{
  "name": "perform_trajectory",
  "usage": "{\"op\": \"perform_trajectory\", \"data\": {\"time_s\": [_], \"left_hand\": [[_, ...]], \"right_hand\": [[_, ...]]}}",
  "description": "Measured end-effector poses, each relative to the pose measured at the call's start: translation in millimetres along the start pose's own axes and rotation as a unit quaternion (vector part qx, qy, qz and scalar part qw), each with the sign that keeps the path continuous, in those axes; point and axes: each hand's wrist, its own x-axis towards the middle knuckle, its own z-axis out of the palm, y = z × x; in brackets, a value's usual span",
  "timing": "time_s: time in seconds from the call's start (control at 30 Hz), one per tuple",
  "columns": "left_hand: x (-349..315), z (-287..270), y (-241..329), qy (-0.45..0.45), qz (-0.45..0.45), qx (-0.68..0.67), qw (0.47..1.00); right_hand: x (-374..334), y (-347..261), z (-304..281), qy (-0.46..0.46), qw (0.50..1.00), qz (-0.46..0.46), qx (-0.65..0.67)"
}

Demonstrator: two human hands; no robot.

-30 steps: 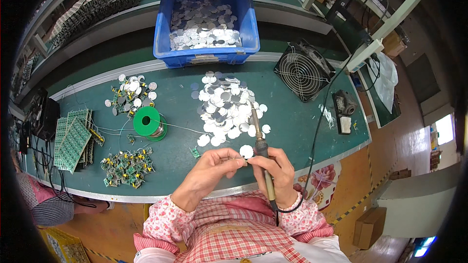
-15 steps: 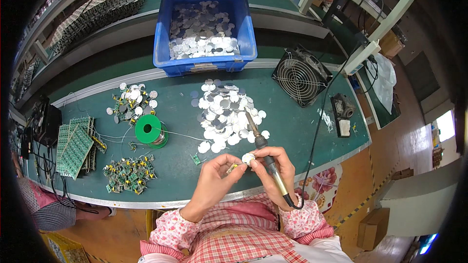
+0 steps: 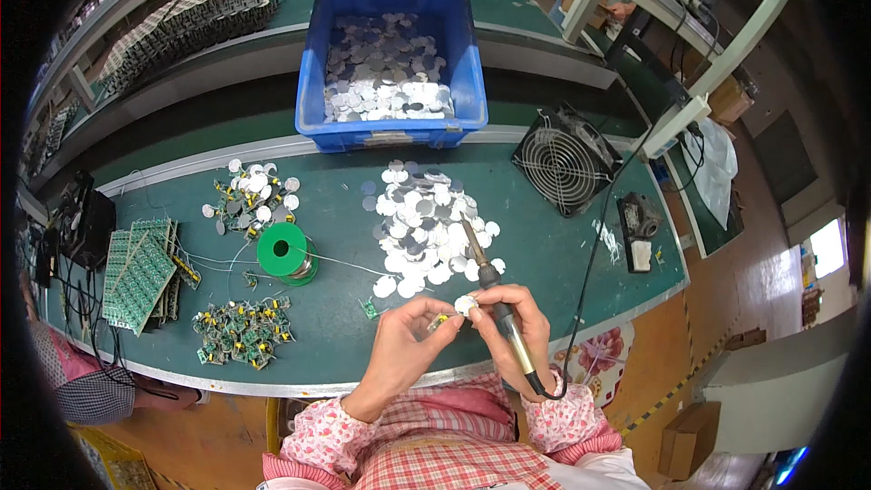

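Note:
Between the fingertips of my left hand (image 3: 399,349) is a small circuit board (image 3: 439,320) with a yellow part on it. My right hand (image 3: 531,316) grips a soldering iron (image 3: 515,339), its tip pointing away over the discs. The same hand pinches a round white disc (image 3: 465,305) between thumb and forefinger, right beside the board; whether the two touch I cannot tell. Just beyond my hands spreads a heap of white and grey discs (image 3: 419,234). A loose small green board (image 3: 369,308) lies left of that heap, near my left hand.
A green solder spool (image 3: 279,252) stands left, its wire running toward the discs. Around it lie small boards (image 3: 240,331), boards with discs (image 3: 249,192) and green panels (image 3: 136,277). A blue bin (image 3: 392,136) of discs stands behind; a fan (image 3: 564,161) and iron holder (image 3: 640,227) sit right.
The whole view has shifted slightly, so the table sits a little lower in it. My hands stay together, and the yellow part at my left fingertips shows more plainly.

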Motion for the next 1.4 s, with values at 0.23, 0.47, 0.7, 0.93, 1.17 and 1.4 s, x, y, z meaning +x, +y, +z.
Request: {"op": "perform_trajectory", "data": {"time_s": [0.23,0.47,0.7,0.93,1.17,1.4], "left_hand": [[2,-1,-5,0.004,-0.029,-0.064,0.998],[4,0,-6,0.021,-0.015,-0.051,0.998],[2,-5,-11,0.027,-0.010,-0.051,0.998],[4,-8,-8,0.009,-0.044,-0.049,0.998],[5,-12,1,-0.001,-0.061,0.013,0.998],[13,-14,1,0.045,-0.090,-0.146,0.984]], "right_hand": [[3,-1,1,-0.004,0.999,-0.025,-0.046],[3,-1,6,0.003,0.998,-0.036,-0.052],[5,-2,8,-0.007,0.993,-0.085,-0.080],[8,1,7,-0.013,0.985,-0.116,-0.126],[15,-2,3,-0.054,0.992,-0.051,-0.106],[4,-9,-16,0.032,0.976,-0.124,-0.176]]}}
